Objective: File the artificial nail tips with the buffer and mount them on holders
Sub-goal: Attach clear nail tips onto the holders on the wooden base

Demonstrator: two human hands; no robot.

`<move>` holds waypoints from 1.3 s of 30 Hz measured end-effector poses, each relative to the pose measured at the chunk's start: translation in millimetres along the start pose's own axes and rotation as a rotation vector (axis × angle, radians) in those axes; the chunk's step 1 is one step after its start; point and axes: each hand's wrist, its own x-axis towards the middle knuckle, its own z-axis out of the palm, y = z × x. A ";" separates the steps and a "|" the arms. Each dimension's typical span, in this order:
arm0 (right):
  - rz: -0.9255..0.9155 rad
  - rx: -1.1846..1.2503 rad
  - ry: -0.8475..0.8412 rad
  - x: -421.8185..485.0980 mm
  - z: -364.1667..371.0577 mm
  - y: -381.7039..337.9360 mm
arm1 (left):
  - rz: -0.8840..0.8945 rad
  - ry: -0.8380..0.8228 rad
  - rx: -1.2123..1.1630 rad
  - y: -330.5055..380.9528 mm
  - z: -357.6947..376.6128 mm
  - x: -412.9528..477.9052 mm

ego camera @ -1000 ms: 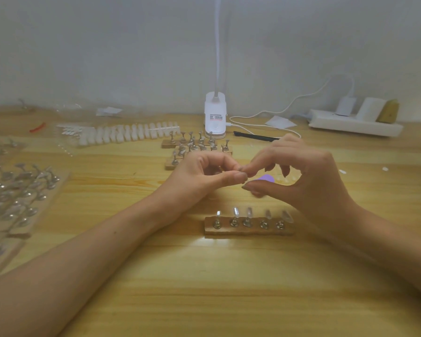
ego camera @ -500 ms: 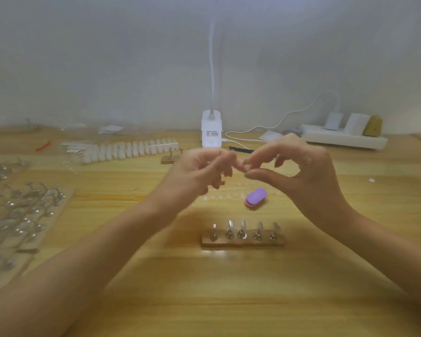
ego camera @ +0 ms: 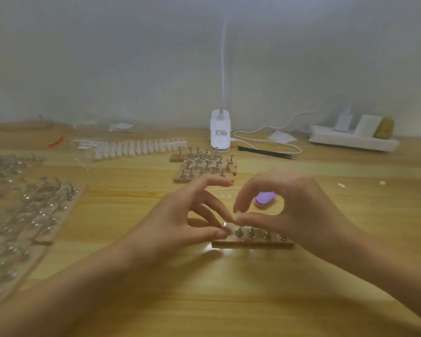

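The left hand (ego camera: 190,220) pinches the leftmost holder (ego camera: 224,226) of the wooden strip (ego camera: 253,243) on the counter (ego camera: 229,300); fingers (ego camera: 255,218) of the right hand (ego camera: 292,210) seemingly pinch a nail tip (ego camera: 236,220) just above it; purple buffer (ego camera: 265,198) lies beyond

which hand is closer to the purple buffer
Right. The purple buffer lies just behind the right hand, showing through its thumb-forefinger loop; the left hand is farther left, pinching the end holder.
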 end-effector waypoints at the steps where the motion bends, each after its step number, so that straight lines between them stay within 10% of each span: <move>1: 0.005 -0.014 -0.010 -0.2 2.9 -1.0 | 0.012 0.007 0.003 -0.7 1.5 0.3; 39: 0.030 -0.085 0.028 -1.7 26.8 -4.4 | -0.049 0.142 -0.002 -5.2 12.1 -2.5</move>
